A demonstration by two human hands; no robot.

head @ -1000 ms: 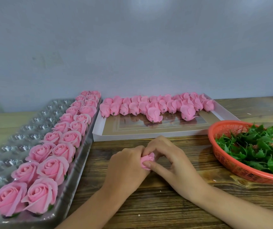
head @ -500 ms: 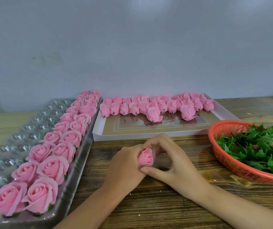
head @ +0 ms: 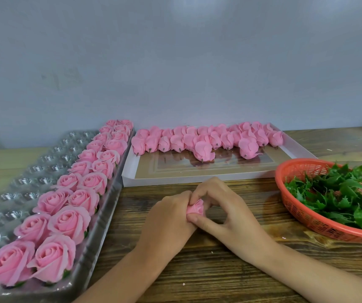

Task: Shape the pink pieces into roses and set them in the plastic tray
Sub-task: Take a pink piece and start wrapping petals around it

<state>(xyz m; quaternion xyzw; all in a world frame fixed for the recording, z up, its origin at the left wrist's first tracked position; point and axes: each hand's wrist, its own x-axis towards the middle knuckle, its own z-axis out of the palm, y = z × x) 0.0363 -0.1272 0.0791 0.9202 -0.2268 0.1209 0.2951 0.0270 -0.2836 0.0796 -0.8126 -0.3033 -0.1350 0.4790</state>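
Note:
A small pink rose bud (head: 195,208) sits between both hands above the wooden table. My left hand (head: 169,217) grips it from the left with curled fingers. My right hand (head: 226,213) pinches it with thumb below and forefinger arched over the top. To the left, the clear plastic tray (head: 18,182) carries two rows of finished pink roses (head: 70,206) along its right side. Its left cups hold nothing. Behind my hands, unshaped pink pieces (head: 204,138) lie in rows at the back of a white flat box (head: 197,177).
An orange mesh basket (head: 296,206) full of green plastic leaves (head: 346,193) stands at the right. A pale wall runs close behind the box and tray. Bare wooden table (head: 219,270) lies between my forearms and in front of the basket.
The bud has turned in my fingers, with its petal spiral now showing. My right forefinger has arched over its top and my hands shifted slightly.

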